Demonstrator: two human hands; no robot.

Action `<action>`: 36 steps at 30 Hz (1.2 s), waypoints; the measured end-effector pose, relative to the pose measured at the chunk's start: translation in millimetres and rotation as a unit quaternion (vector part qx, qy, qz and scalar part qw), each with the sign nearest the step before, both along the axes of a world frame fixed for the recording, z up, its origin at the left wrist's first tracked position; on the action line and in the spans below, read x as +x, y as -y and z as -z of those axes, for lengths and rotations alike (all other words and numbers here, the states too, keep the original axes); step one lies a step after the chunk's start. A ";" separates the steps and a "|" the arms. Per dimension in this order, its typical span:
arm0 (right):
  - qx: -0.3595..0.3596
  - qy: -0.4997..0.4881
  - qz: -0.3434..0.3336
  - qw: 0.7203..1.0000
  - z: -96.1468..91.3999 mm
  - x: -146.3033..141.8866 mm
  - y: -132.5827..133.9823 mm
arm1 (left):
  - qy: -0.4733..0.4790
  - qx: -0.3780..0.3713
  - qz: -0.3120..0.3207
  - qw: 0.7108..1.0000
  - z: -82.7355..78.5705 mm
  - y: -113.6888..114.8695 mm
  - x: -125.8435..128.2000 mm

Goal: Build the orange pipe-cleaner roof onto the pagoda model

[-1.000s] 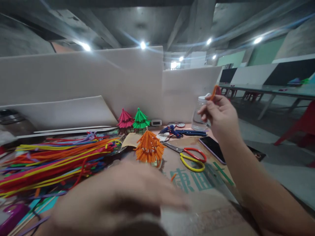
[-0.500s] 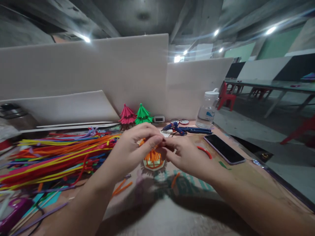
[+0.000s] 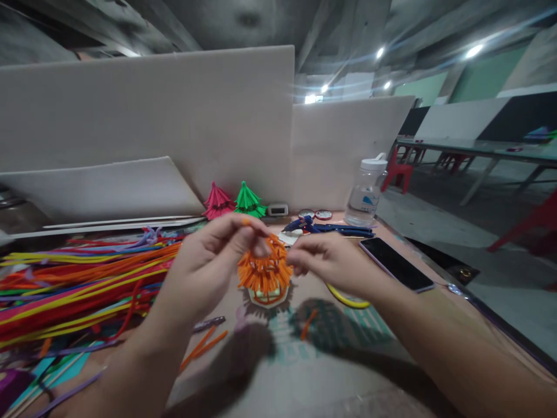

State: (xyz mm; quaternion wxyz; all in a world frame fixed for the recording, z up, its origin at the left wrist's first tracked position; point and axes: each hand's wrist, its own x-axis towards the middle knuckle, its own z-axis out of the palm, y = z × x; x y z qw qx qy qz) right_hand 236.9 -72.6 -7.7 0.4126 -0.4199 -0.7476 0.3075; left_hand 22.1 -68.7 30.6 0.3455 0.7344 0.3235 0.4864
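A small orange pipe-cleaner hut with a layered, fringed roof stands on a pale many-sided base in front of me. My left hand is closed at the upper left of the roof, thumb against the fingers. A bit of orange pipe cleaner pokes out above its index finger. On the other side, my right hand has its fingers curled together by the roof's right edge; what they hold, if anything, is hidden. Short orange pipe-cleaner pieces lie nearer me on the table.
Many coloured pipe cleaners spread over the left side. Behind stand a pink tree-like cone, a green one and a blue glue gun. To the right are a water bottle, a phone and a yellow curved strip.
My hands have drawn apart from each other, the left one moving left, so the orange roof shows more fully. A yellow curve now shows below my right hand; the red one is out of sight.
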 end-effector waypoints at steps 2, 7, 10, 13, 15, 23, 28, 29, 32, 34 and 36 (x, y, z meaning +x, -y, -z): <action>0.037 0.051 0.178 0.982 3.0 32.2 -24.4 | 0.002 0.019 -0.083 0.996 -5.4 -6.0 -8.0; 0.011 0.126 0.306 0.944 46.1 90.6 -84.9 | -0.106 0.035 -0.194 0.975 -6.0 -37.0 -24.9; -0.010 0.148 0.255 0.955 76.8 91.5 -106.3 | -0.160 0.030 -0.180 0.970 2.5 -52.4 -25.2; -0.019 0.163 0.206 0.965 95.7 81.9 -121.4 | -0.201 0.031 -0.173 0.964 8.7 -55.8 -19.7; -0.026 0.165 0.192 0.967 102.4 76.2 -130.9 | -0.218 0.013 -0.163 0.962 10.6 -53.8 -15.3; -0.036 0.140 0.218 0.965 111.2 64.0 -146.3 | -0.169 -0.016 -0.086 0.982 19.8 -54.3 -7.9; -0.038 0.099 0.253 0.962 104.3 69.1 -130.4 | -0.176 -0.013 -0.068 0.982 21.6 -55.6 -5.2; -0.040 0.086 0.258 0.962 102.2 70.5 -126.4 | -0.175 -0.012 -0.067 0.982 21.6 -55.4 -4.3; -0.059 0.033 0.250 0.966 92.8 70.8 -110.5 | -0.165 -0.007 -0.074 0.983 21.9 -54.1 -2.2; -0.067 -0.008 0.233 0.970 83.0 66.8 -95.2 | -0.161 -0.003 -0.082 0.984 22.3 -53.3 -1.9; -0.058 -0.057 0.211 0.974 71.2 60.2 -76.1 | -0.158 0.001 -0.096 0.983 22.6 -52.9 -2.6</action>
